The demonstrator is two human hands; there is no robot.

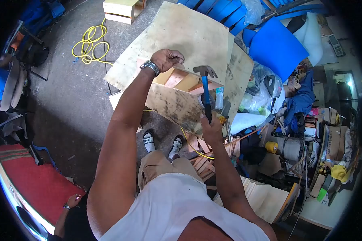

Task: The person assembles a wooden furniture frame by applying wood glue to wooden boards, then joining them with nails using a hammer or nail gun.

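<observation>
A hammer [206, 86] with a blue and black handle is in my right hand [211, 129], its metal head raised over the right end of a wooden frame [182, 80]. My left hand [167, 60], with a watch on its wrist, is at the frame's upper edge. Its fingers are pinched together; whatever they hold is too small to make out. Slanted wooden pieces show inside the frame. Beneath lies a stained plywood sheet [171, 105], part of the work surface. A roll of tape [207, 100] sits near the hammer handle, partly hidden.
A yellow cord [93, 45] lies coiled on the floor at the upper left, near a wooden box [120, 11]. Plastic bags [261, 92] and a blue sheet [275, 48] are on the right. Wood scraps lie below the table. Another person's hand [73, 200] shows at the lower left.
</observation>
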